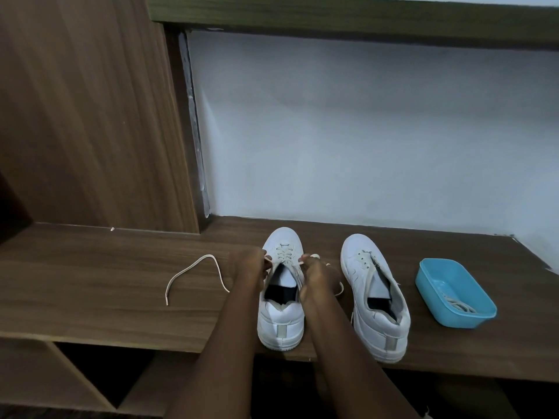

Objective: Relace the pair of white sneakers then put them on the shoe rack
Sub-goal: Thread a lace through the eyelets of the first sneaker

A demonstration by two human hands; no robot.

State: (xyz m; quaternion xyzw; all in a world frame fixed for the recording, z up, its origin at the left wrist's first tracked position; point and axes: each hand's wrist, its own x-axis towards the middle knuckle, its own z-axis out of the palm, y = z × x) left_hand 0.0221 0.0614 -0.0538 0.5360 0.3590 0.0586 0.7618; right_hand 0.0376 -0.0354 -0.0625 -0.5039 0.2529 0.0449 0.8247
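Two white sneakers stand side by side on the wooden shelf [90, 285], heels toward me. The left sneaker [281, 316] has its lace crossed through the front eyelets. My left hand [249, 269] pinches the lace at the shoe's left side, and the free end of that lace [193, 267] trails off to the left across the shelf. My right hand [317, 276] pinches the lace at the shoe's right side. The right sneaker [378, 300] stands unlaced, tongue open, nobody touching it.
A blue plastic tub [453, 293] at the right of the shoes holds a coiled lace. A wooden panel [90, 116] rises at the left, a white wall behind. Open dark compartments lie below the shelf's front edge.
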